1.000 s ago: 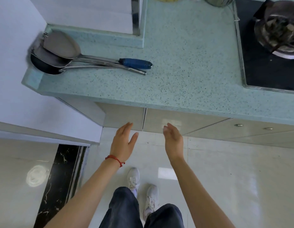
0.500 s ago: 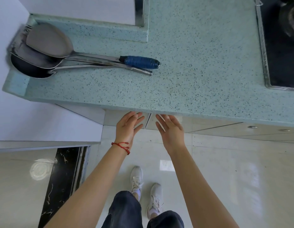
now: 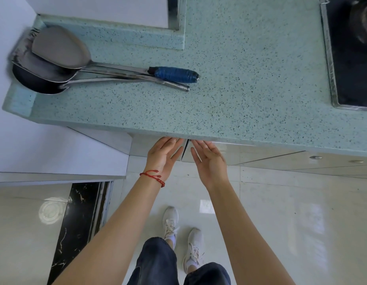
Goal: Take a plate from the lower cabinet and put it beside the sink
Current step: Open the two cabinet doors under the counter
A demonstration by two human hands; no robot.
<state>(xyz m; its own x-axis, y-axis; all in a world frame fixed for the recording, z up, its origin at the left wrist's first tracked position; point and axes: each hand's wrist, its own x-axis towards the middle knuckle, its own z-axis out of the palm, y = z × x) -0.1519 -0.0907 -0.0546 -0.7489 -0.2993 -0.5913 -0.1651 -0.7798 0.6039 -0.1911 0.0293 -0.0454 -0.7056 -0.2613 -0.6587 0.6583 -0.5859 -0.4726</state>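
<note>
Under the speckled green counter (image 3: 250, 95) sit two pale lower cabinet doors (image 3: 236, 155), closed, with a dark seam between them. My left hand (image 3: 164, 155), with a red string on its wrist, is open and reaches to the left door just under the counter edge. My right hand (image 3: 209, 159) is open too, palm turned inward, its fingertips at the top of the right door beside the seam. Neither hand holds anything. No plate and no sink are in view.
Several steel ladles and spatulas (image 3: 61, 66), one with a blue-taped handle (image 3: 174, 74), lie on the counter's left end. A black stove top (image 3: 355, 64) fills the right edge. Further cabinet doors with small knobs (image 3: 316, 157) run to the right. Glossy floor tiles and my white shoes (image 3: 182, 233) lie below.
Both hands have risen from mid-air above the floor to the tops of the cabinet doors under the counter edge. The view has moved closer to the counter.
</note>
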